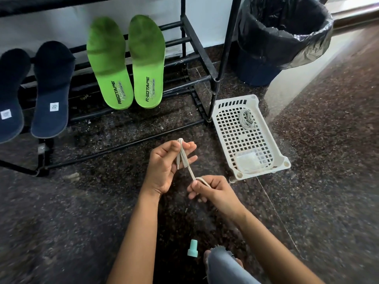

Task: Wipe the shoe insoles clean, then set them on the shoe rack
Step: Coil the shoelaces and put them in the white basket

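Two green insoles (108,64) (148,60) lean side by side on the black shoe rack (196,35). To their left, two dark blue insoles (52,89) (10,95) rest on the same rack. In front of the rack, above the floor, my left hand (164,165) pinches the folded end of a beige shoelace (185,160). My right hand (213,189) grips the lace's other part, just below and to the right. The lace runs taut between both hands.
A white plastic basket (266,132) sits on the floor right of the rack, holding a coiled grey lace (247,119) and a clear packet (251,161). A black bin (283,37) stands behind it. A small teal cap (192,248) lies near my knee (223,265).
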A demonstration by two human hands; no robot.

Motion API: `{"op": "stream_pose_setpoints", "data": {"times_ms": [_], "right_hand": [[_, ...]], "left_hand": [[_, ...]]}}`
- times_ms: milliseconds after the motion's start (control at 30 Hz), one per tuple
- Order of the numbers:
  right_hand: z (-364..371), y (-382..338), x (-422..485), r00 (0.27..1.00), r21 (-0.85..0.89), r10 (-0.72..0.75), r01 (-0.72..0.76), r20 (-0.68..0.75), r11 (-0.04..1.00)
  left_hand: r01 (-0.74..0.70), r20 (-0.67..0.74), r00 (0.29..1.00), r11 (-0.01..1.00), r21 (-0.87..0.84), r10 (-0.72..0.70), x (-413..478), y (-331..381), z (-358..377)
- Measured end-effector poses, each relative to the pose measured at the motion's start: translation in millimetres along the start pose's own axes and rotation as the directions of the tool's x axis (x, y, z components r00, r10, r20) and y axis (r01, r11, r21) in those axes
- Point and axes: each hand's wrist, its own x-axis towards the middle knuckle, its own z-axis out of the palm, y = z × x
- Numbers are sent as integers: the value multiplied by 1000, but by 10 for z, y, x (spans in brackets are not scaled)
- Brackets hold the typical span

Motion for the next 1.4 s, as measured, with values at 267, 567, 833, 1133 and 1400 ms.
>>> {"op": "stream_pose_setpoints", "data": {"times_ms": [267,567,833,1133,1400], "right_hand": [[-90,-837,220,985,-208,-172,163,-25,964],[-420,-771,765,992,-332,-74,37,-101,942],[-342,-250,481,976,-153,211,-200,58,968],[-279,-253,144,994,-312,24,-55,-104,949],[-606,-618,274,750,-688,-652,418,-107,594]], "left_hand": [[44,40,998,974,223,-54,-44,-92,79],[99,149,983,991,86,-111,-88,-101,125],[28,121,993,986,-163,-8,-31,-74,140],[29,40,999,983,-181,-23,21,-194,297],[124,54,992,984,-128,-118,44,-146,457]]}}
